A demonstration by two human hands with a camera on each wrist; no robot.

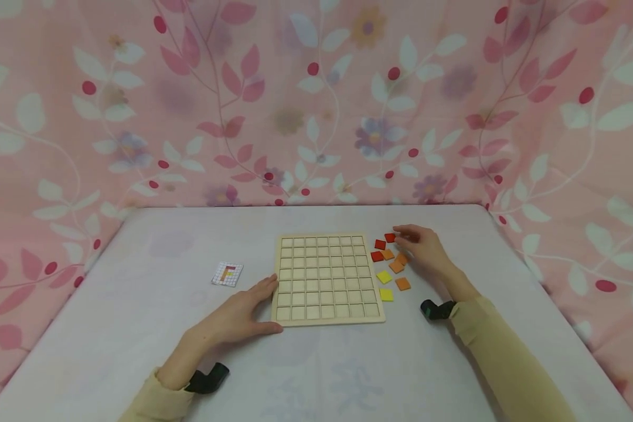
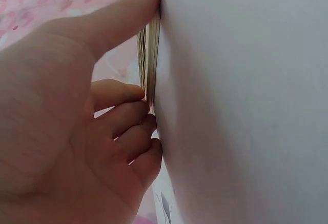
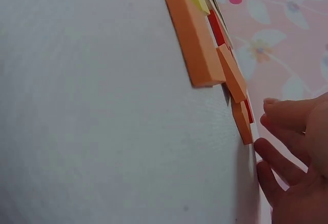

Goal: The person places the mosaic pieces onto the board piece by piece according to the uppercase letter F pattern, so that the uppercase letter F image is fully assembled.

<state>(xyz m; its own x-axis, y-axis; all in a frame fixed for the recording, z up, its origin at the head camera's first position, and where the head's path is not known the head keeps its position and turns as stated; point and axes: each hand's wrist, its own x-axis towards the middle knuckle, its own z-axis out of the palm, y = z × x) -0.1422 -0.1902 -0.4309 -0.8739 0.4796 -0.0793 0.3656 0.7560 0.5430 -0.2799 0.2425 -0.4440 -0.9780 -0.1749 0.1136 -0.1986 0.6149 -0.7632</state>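
Observation:
A pale wooden grid board [image 1: 327, 277] lies flat on the table. My left hand [image 1: 237, 313] touches its left side, the thumb by the near left corner and the fingers farther up the edge. In the left wrist view the fingertips meet the side of the board [image 2: 152, 55]. Over by the loose square tiles is my right hand [image 1: 424, 252], its fingers beside the farthest red tile [image 1: 390, 237] and nothing seen in its grasp. Two more red tiles lie nearer, along with several orange tiles [image 1: 403, 283] and two yellow tiles [image 1: 386, 295].
Left of the board lies a small pattern card [image 1: 227, 274] with coloured squares on a grid. The white tablecloth [image 1: 316, 369] ends at the far side against a pink floral curtain [image 1: 316, 117]. A dark camera [image 1: 208, 378] is strapped to each wrist.

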